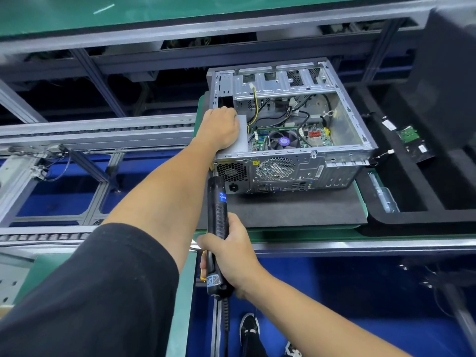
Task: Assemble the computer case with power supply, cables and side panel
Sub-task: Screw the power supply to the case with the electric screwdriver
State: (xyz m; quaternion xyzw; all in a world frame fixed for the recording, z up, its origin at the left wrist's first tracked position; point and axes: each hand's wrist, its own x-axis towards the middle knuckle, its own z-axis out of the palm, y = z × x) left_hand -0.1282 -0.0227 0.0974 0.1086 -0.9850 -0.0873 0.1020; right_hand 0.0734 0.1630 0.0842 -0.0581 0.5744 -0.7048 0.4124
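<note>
An open grey computer case (345,161) lies on its side on a dark foam pad (296,210), rear panel toward me. Inside show the motherboard with its fan (283,141) and several loose cables (288,112). The grey power supply (239,143) sits in the case's near left corner. My left hand (221,128) presses down on top of it, fingers curled over its far edge. My right hand (229,256) grips a black electric screwdriver (217,215). Its tip points up at the case's rear left corner, beside the power supply's vent grille (231,172).
The pad rests on a green pallet (360,191) on a conveyor line with aluminium rails (103,130). To the right a black tray (412,176) holds a green circuit board (408,134) and small parts. A dark panel (448,81) stands at the far right. The floor below is blue.
</note>
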